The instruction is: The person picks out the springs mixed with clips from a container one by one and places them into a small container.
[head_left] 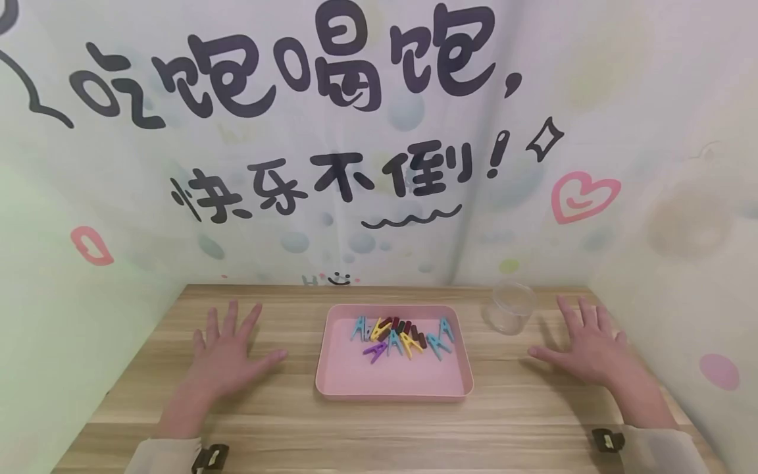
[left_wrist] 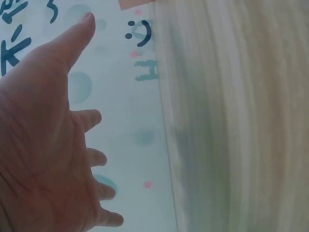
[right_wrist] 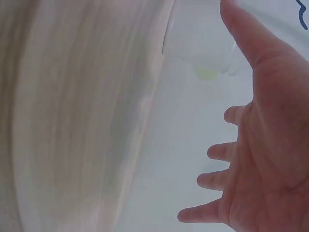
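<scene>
My left hand [head_left: 224, 359] is held over the left side of the table with its fingers spread, holding nothing. On the other side, my right hand [head_left: 592, 349] is spread the same way and also holds nothing. Between them lies a pink tray [head_left: 393, 385]. Several small clothespins lie loose in it: blue ones [head_left: 437, 344], yellow ones [head_left: 408, 343] and a purple one [head_left: 376, 351]. Among these are several short dark red and brown pieces [head_left: 414, 332], too small to identify. A clear round container [head_left: 512, 308] stands behind the tray's right side, nearest my right hand.
The wooden table [head_left: 284, 428] meets a printed wall covering [head_left: 379, 250] at the back, with large dark characters on it. Pale walls close in at the left and right. A dark strap with a small device [head_left: 210, 457] sits at each wrist.
</scene>
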`<state>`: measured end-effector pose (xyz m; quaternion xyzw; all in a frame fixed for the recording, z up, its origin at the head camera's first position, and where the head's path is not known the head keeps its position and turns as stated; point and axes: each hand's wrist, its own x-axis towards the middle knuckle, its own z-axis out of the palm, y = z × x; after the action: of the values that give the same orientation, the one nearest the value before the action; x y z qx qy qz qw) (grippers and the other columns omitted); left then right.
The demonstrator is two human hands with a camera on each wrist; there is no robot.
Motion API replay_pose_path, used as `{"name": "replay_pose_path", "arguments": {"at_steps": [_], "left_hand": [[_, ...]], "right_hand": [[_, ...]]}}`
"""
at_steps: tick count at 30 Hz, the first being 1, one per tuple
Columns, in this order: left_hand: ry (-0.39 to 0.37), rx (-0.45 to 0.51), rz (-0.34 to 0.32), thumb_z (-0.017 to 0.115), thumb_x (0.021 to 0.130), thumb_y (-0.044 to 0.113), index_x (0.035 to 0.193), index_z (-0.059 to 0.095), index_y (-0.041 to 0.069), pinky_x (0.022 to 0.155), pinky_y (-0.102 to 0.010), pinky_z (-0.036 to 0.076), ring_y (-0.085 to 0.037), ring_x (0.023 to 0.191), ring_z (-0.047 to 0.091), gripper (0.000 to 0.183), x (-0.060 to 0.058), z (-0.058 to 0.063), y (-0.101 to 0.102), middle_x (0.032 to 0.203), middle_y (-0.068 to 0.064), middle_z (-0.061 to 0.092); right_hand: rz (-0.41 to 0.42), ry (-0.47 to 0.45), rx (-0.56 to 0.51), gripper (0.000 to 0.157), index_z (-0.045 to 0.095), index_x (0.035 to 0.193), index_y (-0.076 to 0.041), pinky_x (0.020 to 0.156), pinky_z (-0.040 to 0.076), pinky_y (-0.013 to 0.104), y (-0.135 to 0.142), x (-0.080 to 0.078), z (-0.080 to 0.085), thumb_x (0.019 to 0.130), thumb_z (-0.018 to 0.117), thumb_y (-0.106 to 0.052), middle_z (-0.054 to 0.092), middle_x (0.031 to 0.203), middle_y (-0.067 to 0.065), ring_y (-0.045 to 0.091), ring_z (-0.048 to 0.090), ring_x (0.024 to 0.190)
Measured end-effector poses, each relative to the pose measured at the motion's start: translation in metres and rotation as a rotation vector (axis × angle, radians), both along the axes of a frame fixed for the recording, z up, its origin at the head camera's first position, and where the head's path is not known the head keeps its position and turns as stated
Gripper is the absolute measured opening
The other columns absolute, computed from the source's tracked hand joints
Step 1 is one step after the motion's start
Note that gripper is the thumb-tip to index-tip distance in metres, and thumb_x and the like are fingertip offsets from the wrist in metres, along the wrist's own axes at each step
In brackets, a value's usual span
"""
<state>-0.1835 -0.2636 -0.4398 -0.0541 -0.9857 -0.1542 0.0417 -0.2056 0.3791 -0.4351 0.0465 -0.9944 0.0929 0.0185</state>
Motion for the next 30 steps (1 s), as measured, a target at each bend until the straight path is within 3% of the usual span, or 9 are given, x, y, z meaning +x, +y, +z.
{"name": "replay_pose_path", "arguments": {"at_steps": [16, 24, 30], "left_hand": [[0.018, 0.082, -0.066, 0.061, 0.096, 0.073, 0.169, 0.023, 0.007, 0.112, -0.086, 0.018, -0.067, 0.15, 0.01, 0.106, -0.003, 0.005, 0.011, 0.17, -0.035, 0.012], [0.0, 0.233, -0.097, 0.064, 0.098, 0.065, 0.167, 0.027, 0.003, 0.109, -0.084, 0.031, -0.062, 0.15, 0.018, 0.1, -0.004, 0.008, 0.022, 0.168, -0.035, 0.019], [0.008, 0.302, -0.124, 0.066, 0.099, 0.061, 0.165, 0.031, 0.004, 0.11, -0.08, 0.035, -0.059, 0.147, 0.028, 0.094, -0.005, 0.009, 0.029, 0.163, -0.033, 0.03]], "right_hand": [[0.137, 0.209, 0.009, 0.125, 0.022, 0.166, -0.002, 0.109, 0.026, 0.084, -0.007, -0.005, 0.009, 0.081, 0.079, -0.073, 0.029, 0.157, 0.04, 0.064, 0.025, 0.143], [0.203, 0.24, -0.037, 0.116, 0.027, 0.166, -0.002, 0.103, 0.032, 0.087, -0.024, -0.005, 0.019, 0.085, 0.081, -0.065, 0.034, 0.157, 0.037, 0.063, 0.033, 0.139], [0.277, 0.318, -0.075, 0.109, 0.036, 0.162, -0.002, 0.104, 0.039, 0.079, -0.038, -0.008, 0.022, 0.083, 0.088, -0.055, 0.041, 0.152, 0.035, 0.059, 0.041, 0.135]]}}
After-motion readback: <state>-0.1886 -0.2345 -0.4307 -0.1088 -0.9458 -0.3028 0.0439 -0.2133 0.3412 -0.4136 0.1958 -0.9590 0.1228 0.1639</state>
